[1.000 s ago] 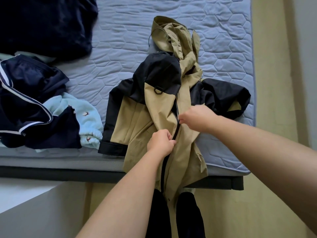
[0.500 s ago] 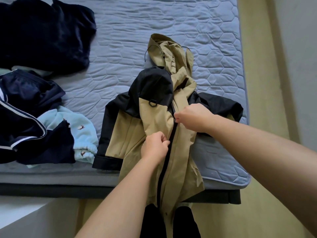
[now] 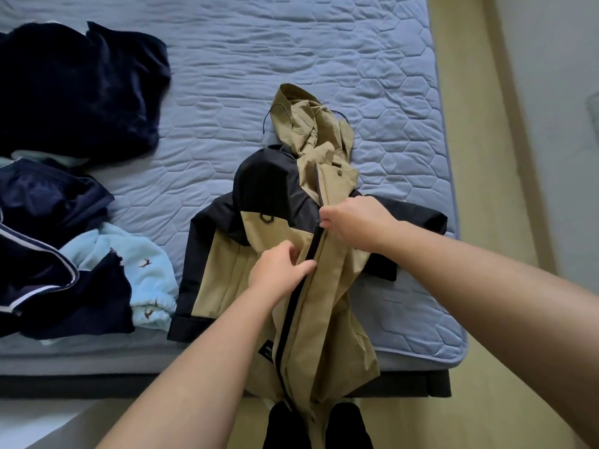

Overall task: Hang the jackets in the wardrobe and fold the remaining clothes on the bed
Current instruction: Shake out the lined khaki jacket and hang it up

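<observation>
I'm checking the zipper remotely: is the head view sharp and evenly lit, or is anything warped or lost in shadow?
Head view: soft even light, no glare; zipper on the jacket sharp between left hand and right hand; wide-angle warp bows the bed edge; navy clothes lose detail.

Your tan-and-black hooded jacket [image 3: 327,319] lies front-up across the bed [image 3: 324,43] edge, hem hanging off; dark clothes [image 3: 39,202] sit heaped left.

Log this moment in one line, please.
jacket: on bed, hem overhanging | left hand: grips front beside zipper | right hand: pinches zipper higher
</observation>
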{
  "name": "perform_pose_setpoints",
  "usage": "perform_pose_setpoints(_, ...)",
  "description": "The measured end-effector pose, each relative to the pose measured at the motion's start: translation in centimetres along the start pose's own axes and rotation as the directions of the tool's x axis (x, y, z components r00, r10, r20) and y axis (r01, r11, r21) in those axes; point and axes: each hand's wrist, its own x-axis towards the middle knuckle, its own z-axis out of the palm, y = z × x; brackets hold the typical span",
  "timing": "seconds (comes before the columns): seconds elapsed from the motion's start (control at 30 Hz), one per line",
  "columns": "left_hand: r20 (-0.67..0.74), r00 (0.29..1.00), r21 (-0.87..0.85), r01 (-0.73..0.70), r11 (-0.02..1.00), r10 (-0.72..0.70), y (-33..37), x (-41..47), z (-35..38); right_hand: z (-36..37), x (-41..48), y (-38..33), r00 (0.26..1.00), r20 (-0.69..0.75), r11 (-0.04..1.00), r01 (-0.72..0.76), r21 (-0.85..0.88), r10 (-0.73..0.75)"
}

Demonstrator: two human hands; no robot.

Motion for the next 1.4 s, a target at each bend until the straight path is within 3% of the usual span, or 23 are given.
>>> perform_pose_setpoints(0.17,-0.039,0.995,0.046,-0.092,0.995,0.094,2.8,1.2,-0.8,-0.6,-0.3,0.3,0.998,-0.065,0.999,-0.022,-0.026,0.02)
perform_pose_setpoints(0.43,-0.003,0.99,0.114,-0.141,0.983,0.142,1.9,0.4,-1.3,-1.5,-1.3,0.5,1.0,-0.006,1.0,0.002,-0.016,-0.002)
perform_pose_setpoints(0.53,0.273,0.959,0.1,-0.113,0.989,0.082,2.6,0.7,-3.0,-1.5,-2.6,0.4,0.995,-0.082,0.999,-0.048,-0.012,0.047)
perform_pose_setpoints(0.6,0.45,0.892,-0.027,0.06,0.998,-0.042,3.3,1.5,-5.1,-1.6,-3.6,0.3,0.988,-0.138,0.998,-0.068,-0.001,0.067)
perform_pose_setpoints(0.67,0.295,0.945,-0.143,0.189,0.971,-0.141,4.7,3.2,-6.9,-1.6,-4.5,0.2,0.983,-0.175,0.999,-0.049,0.017,0.051)
perform_pose_setpoints(0.73,0.053,0.987,-0.078,0.158,0.984,-0.154,6.8,5.3,-8.0,-1.6,-5.1,-0.3,0.978,-0.204,0.999,-0.032,0.028,0.037)
perform_pose_setpoints(0.8,0.023,0.988,0.043,0.151,0.988,-0.152,9.6,5.7,-7.9,-1.7,-5.6,-0.6,0.971,-0.234,0.998,-0.037,0.045,0.047)
perform_pose_setpoints(0.9,0.097,0.951,0.092,0.286,0.954,-0.295,11.7,5.6,-6.1,-1.8,-6.4,-0.8,0.969,-0.238,0.996,-0.043,0.081,0.061)
perform_pose_setpoints(0.97,0.198,0.893,-0.129,0.431,0.893,-0.403,11.7,5.9,-5.3,-1.5,-6.9,-0.9,0.97,-0.229,0.993,-0.064,0.1,0.086)
perform_pose_setpoints(1.03,0.325,0.853,-0.443,0.518,0.732,-0.408,11.3,5.6,-5.4,-1.2,-7.4,-0.7,0.96,-0.206,0.974,-0.154,0.168,0.188)
perform_pose_setpoints(1.1,0.381,0.852,-0.669,0.521,0.53,-0.358,10.2,4.2,-6.0,-0.7,-7.8,-0.5,0.938,-0.091,0.9,-0.291,0.325,0.336)
perform_pose_setpoints(1.2,0.405,0.851,-0.814,0.502,0.293,-0.334,8.2,1.7,-5.9,-0.9,-7.2,-0.6,0.877,0.237,0.692,-0.476,0.543,0.417)
perform_pose_setpoints(1.3,0.331,0.87,-0.876,0.427,0.225,-0.365,7.1,0.2,-5.4,-2.0,-5.0,-0.6,0.736,0.371,0.337,-0.617,0.711,0.566)
perform_pose_setpoints(1.37,0.294,0.875,-0.893,0.395,0.214,-0.385,6.8,-0.7,-5.2,-3.1,-3.4,-0.5,0.607,0.478,0.048,-0.648,0.76,0.635)
perform_pose_setpoints(1.4,0.298,0.877,-0.898,0.392,0.201,-0.376,6.6,-1.1,-5.1,-3.5,-2.6,-0.6,0.568,0.522,-0.039,-0.652,0.757,0.636)
